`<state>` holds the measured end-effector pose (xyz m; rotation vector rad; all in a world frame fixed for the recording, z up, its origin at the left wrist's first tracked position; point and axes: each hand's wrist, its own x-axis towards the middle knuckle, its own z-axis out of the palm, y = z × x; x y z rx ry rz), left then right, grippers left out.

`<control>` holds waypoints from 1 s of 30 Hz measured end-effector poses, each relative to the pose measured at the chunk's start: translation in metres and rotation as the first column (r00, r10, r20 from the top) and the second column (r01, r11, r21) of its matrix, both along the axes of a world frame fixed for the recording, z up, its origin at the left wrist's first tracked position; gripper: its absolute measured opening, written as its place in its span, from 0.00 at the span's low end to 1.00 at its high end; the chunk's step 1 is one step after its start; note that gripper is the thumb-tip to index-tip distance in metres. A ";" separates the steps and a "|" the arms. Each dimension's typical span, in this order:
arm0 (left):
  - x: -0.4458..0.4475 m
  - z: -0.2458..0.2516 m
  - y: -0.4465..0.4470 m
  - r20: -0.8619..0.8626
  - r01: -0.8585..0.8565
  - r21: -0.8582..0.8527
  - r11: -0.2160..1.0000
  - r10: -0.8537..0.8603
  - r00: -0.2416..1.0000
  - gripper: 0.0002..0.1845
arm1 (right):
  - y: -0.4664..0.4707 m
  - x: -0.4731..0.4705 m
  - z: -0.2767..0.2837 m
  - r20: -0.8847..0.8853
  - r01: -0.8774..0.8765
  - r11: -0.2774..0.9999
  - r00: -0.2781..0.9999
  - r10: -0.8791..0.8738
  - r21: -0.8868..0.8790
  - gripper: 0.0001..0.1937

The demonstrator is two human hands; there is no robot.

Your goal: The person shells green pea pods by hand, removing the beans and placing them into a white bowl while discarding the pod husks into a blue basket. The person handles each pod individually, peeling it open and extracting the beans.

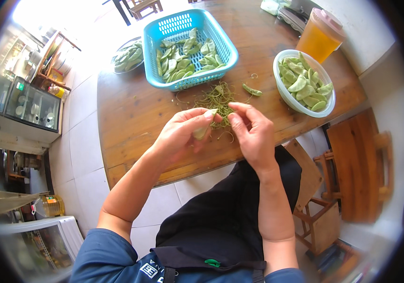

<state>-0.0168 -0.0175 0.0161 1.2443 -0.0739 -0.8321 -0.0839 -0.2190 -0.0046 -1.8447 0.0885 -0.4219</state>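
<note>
A pale green flat bean pod [201, 132] is pinched in my left hand [182, 129], its tip poking up past the thumb. My right hand [257, 136] is close by on the right, thumb and forefinger nearly together. Whether a thin strip lies between those fingertips is too small to tell. Just beyond both hands is a tangled heap of green bean strings [219, 97]. A blue plastic basket [188, 84] behind the heap holds several flat pods. More pods fill a white plastic bowl [295, 103] on the right. One curled pod [252, 90] lies loose between heap and bowl.
The wooden table [127, 141] has its near edge below my forearms. A lidded pitcher of amber liquid [317, 37] stands behind the bowl, near the wall. Left of the basket, a plate of pods [127, 58] sits at the table's edge. Wooden stools [317, 223] are at lower right.
</note>
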 end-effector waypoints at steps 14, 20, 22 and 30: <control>0.009 -0.003 0.014 -0.244 0.231 -0.040 0.972 -0.234 0.941 0.09 | 0.005 -0.007 0.005 0.100 -0.171 0.941 0.973 0.208 -0.290 0.05; 0.013 -0.005 0.015 -0.256 0.280 -0.033 0.959 -0.279 0.926 0.08 | 0.007 -0.008 0.005 0.112 -0.153 0.929 0.973 0.201 -0.338 0.08; 0.014 -0.004 0.018 -0.229 0.327 -0.025 0.945 -0.324 0.918 0.08 | 0.008 -0.009 0.005 0.091 -0.173 0.932 0.973 0.211 -0.317 0.07; 0.017 0.000 0.022 -0.154 0.277 -0.075 0.958 -0.285 0.946 0.12 | 0.008 -0.013 0.011 -0.028 -0.153 0.988 0.988 0.153 -0.024 0.03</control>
